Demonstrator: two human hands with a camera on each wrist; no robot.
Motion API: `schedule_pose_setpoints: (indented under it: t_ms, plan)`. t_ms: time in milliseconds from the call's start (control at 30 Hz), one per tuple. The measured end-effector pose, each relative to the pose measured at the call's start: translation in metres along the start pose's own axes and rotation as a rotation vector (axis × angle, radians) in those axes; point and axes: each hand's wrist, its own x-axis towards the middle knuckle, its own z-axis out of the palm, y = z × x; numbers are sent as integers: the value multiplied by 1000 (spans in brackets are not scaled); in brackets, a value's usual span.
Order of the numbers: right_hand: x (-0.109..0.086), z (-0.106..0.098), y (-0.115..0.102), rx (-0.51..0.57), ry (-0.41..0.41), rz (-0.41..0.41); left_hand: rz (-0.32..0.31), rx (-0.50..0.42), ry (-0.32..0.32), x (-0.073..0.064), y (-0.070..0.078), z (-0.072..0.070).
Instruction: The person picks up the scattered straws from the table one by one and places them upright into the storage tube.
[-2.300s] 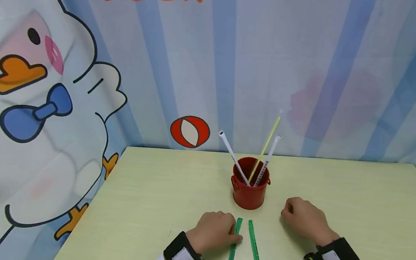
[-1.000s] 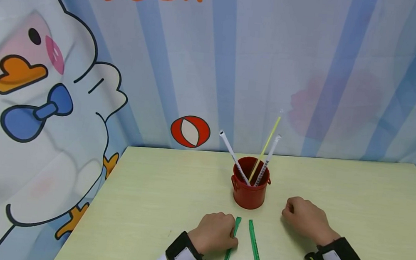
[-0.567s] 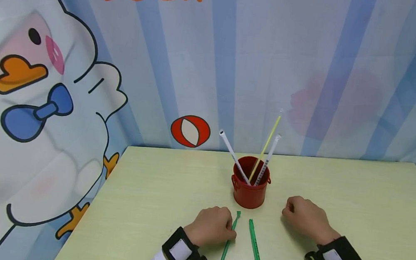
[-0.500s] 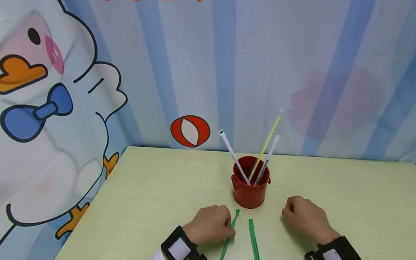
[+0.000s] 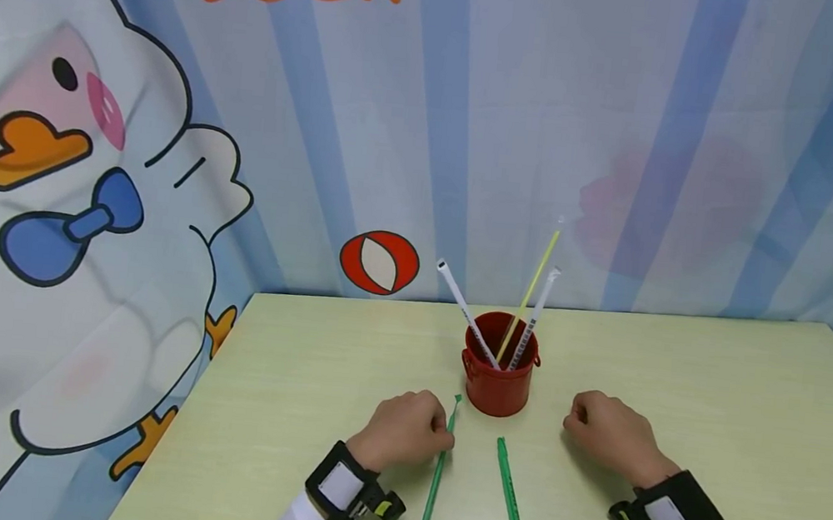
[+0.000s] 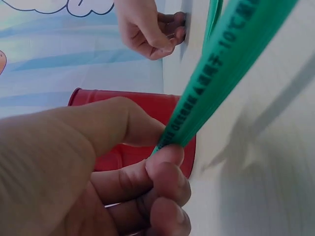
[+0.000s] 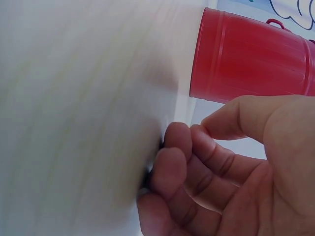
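Note:
My left hand (image 5: 403, 430) pinches a green-wrapped straw (image 5: 434, 489) between thumb and fingertips, left of and nearer than the red bucket. In the left wrist view dark printing runs along this straw (image 6: 219, 73), and its shadow falls on the table apart from it. A second green-wrapped straw (image 5: 511, 499) lies on the table between my hands. My right hand (image 5: 614, 434) rests on the table at the right, fingers loosely curled around nothing; in the right wrist view its fingertips (image 7: 169, 169) touch or nearly touch the tabletop.
The red bucket (image 5: 497, 392) stands upright behind both hands. In it lean two white-wrapped straws, one left (image 5: 466, 311) and one right (image 5: 538, 313), with a yellow straw (image 5: 530, 292) between. A striped duck backdrop (image 5: 535, 121) rises behind the pale table (image 5: 317, 351).
My left hand has picked at the left green-wrapped straw and moved it left and away from me, apart from the other green one. My right hand has stayed put.

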Motion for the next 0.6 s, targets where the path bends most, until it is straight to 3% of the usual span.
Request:
schedule_pose_setpoints:
  t_ms: [600]
  plan:
    - [-1, 0, -1, -11, -12, 10, 18, -19, 151, -6, -7, -26]
